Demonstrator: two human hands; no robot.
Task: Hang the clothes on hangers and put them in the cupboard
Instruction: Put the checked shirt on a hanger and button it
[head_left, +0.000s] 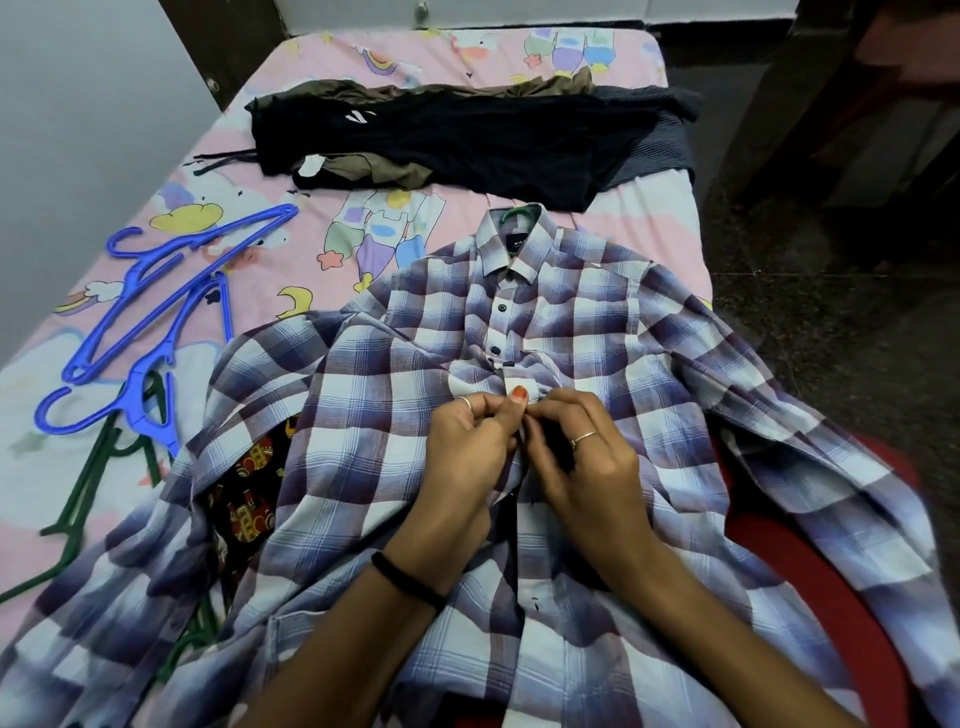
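While the purple-and-white checked cotton shirt (395, 374) lies spread face-up on the pink cartoon-print bedsheet (291, 249), a green plastic hanger hook (519, 212) showing at its collar, the left hand (467, 447) and right hand (576, 457) pinch its button placket together at mid-chest. Blue plastic hangers (156, 312) lie to the left.

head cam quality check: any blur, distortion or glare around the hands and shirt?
Head view: strong wide-angle bowing, the bed edges curve and narrow toward the top; plaid shirt sharp at the collar, softer smear in the lower corners; left hand and right hand reasonably sharp, pinching the placket; lighting flat and even, no glare, floor at right dark; blue hangers crisp.
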